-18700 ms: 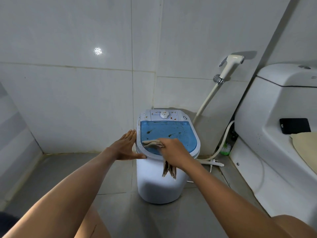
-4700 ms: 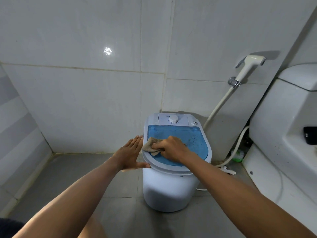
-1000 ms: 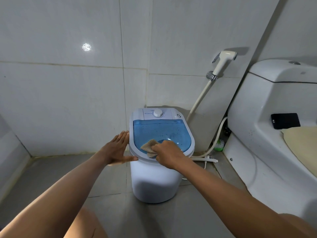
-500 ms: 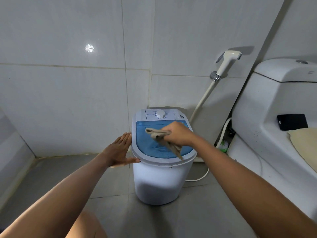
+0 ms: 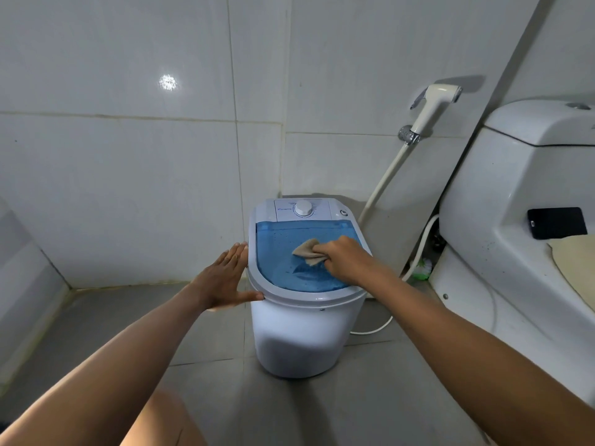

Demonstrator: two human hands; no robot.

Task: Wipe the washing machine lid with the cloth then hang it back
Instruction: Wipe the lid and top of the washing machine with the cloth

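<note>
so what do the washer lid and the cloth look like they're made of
Lid: looks like translucent blue plastic, smooth and glossy, with a sheen and a white plastic rim. Cloth: soft beige fabric, matte, crumpling into folds in the right hand; weave too small to tell.

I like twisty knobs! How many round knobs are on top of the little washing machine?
1. The white knob sits mid-panel behind the blue lid. A small round button is right of it.

Right hand [image 5: 346, 260] presses cloth [image 5: 307, 251] on blue lid [image 5: 280, 252].

A home bathroom (tiled walls [image 5: 128, 188]): toilet [image 5: 515, 194], bidet sprayer [image 5: 434, 101].
</note>
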